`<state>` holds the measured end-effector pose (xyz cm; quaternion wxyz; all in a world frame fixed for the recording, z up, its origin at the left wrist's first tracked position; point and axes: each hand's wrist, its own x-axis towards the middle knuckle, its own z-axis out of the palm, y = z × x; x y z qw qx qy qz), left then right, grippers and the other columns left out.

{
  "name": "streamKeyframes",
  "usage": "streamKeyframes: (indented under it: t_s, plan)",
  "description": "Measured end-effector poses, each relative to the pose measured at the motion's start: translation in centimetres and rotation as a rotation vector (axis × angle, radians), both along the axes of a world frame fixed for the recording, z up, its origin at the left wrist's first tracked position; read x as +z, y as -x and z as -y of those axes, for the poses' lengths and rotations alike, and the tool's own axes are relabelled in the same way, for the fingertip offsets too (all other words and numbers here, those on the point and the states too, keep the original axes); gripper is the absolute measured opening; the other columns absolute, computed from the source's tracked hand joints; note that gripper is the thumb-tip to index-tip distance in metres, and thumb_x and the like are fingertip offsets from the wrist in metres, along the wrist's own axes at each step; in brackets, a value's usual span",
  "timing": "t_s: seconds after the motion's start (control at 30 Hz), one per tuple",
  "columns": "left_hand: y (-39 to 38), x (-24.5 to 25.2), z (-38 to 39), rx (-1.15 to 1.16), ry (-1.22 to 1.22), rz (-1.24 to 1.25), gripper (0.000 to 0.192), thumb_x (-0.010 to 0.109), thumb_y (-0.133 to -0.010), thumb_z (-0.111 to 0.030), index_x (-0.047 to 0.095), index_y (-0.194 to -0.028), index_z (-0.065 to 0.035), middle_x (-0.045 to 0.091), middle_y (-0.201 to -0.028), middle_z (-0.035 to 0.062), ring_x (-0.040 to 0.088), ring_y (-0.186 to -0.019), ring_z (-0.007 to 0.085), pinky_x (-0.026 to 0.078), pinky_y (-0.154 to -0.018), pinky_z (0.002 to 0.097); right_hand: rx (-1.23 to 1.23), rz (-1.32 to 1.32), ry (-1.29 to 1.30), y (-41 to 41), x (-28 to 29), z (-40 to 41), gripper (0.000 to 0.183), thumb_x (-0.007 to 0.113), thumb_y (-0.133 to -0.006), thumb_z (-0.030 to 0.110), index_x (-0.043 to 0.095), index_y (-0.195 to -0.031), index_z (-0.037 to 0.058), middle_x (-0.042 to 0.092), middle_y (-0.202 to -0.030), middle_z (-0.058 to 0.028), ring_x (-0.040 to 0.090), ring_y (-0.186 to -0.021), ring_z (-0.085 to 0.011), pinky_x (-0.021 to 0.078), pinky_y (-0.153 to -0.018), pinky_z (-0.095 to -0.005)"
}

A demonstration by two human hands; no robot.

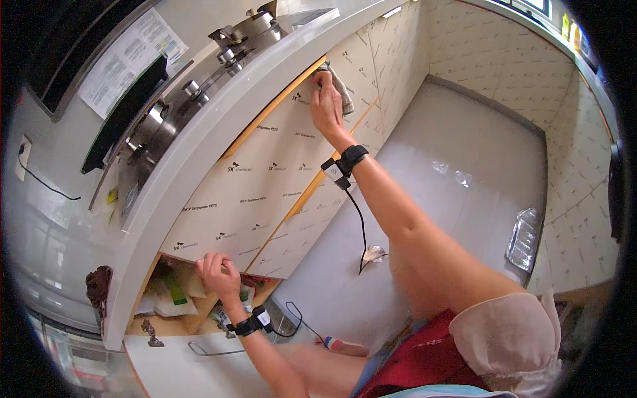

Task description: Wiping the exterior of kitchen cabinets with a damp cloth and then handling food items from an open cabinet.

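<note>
My right hand presses a grey cloth against the far upper corner of a film-covered drawer front. Part of the cloth is hidden under the fingers. At the near side edge of the same panel is my left hand, its fingers bent over that edge. Each wrist wears a black strap with a small cabled device. Just below the left hand, an open cabinet compartment holds bags and packets. An open white cabinet door with metal hinges extends towards me.
Above the drawers runs a pale countertop with a gas stove. A dark cloth hangs at its near end. Film-covered cabinets line the far side. On the grey floor lie crumpled plastic and a clear plastic package.
</note>
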<state>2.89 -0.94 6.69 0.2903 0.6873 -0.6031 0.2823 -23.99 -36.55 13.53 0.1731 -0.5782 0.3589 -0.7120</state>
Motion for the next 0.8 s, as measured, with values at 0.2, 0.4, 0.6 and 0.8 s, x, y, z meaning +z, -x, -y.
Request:
streamKeyframes:
  t_s: [0.2, 0.4, 0.6, 0.8]
  plan:
    - [0.1, 0.3, -0.1, -0.024, 0.009, -0.014, 0.008, 0.056, -0.078, -0.003, 0.058, -0.071, -0.0077, 0.057, -0.078, 0.0081, 0.050, -0.079, 0.0302, 0.039, -0.078, 0.0410, 0.004, -0.027, -0.031, 0.6, -0.6, 1.0, 0.017, 0.047, -0.095, 0.004, 0.044, -0.112, 0.0047, 0.060, -0.094, -0.0249, 0.062, -0.088, -0.0446, 0.0472, -0.080, -0.0485]
    - [0.0, 0.2, 0.1, 0.001, 0.020, 0.006, 0.009, 0.056, -0.078, -0.004, 0.059, -0.072, -0.0082, 0.057, -0.078, 0.0075, 0.050, -0.080, 0.0298, 0.039, -0.078, 0.0414, -0.018, -0.009, 0.006, 0.5, -0.3, 1.1, 0.020, 0.050, -0.094, 0.003, 0.044, -0.114, 0.0059, 0.061, -0.095, -0.0237, 0.062, -0.085, -0.0425, 0.0478, -0.078, -0.0473]
    - [0.4, 0.4, 0.0, 0.017, 0.022, 0.017, 0.009, 0.056, -0.078, -0.005, 0.059, -0.071, -0.0091, 0.056, -0.078, 0.0075, 0.051, -0.081, 0.0305, 0.039, -0.077, 0.0414, 0.006, 0.002, 0.024, 1.0, -0.6, 1.2, 0.028, 0.054, -0.088, -0.001, 0.046, -0.115, 0.0055, 0.062, -0.100, -0.0225, 0.062, -0.082, -0.0383, 0.0492, -0.078, -0.0451]
    - [-0.1, 0.1, 0.0, 0.016, -0.002, 0.004, 0.009, 0.056, -0.078, -0.005, 0.059, -0.071, -0.0095, 0.056, -0.078, 0.0078, 0.051, -0.080, 0.0306, 0.039, -0.077, 0.0414, -0.004, -0.014, 0.104, 1.6, -0.8, 1.0, 0.032, 0.054, -0.087, -0.002, 0.046, -0.117, 0.0049, 0.063, -0.103, -0.0234, 0.064, -0.089, -0.0407, 0.0500, -0.082, -0.0454]
